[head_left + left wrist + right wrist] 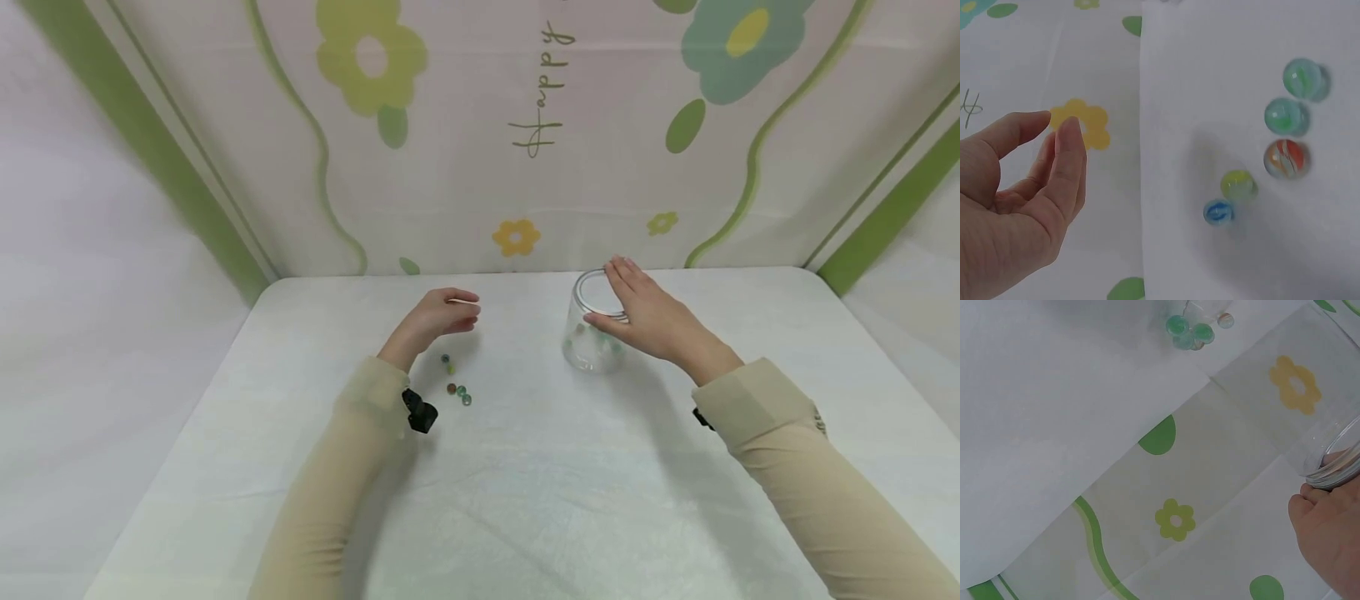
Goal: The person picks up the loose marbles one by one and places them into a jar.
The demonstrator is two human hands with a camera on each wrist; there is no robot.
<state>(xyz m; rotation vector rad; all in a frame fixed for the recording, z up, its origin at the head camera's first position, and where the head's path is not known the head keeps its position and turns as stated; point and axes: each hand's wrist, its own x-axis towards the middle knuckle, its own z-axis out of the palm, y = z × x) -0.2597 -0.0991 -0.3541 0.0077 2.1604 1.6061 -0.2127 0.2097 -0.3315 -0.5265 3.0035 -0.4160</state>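
On the right side of the table stands a clear glass jar (592, 354) with a silvery rim and several marbles low inside. My right hand (656, 321) holds the jar at its rim, thumb at the near side and long fingers over the far side. Through the glass in the right wrist view, green marbles (1177, 325) show near the bottom. My left hand (438, 315) hovers over the table left of the jar, thumb and fingers loosely bent with a gap between them. Near it lie an orange-streaked marble (1284, 159), a yellow marble (1237, 184) and a blue marble (1218, 212).
Two more green marbles (1286, 116) lie in a line with the orange-streaked one. A white cloth (517, 483) covers the table. Behind its far edge hangs a flowered curtain (450, 183). A small black device (420, 412) sits at the left wrist.
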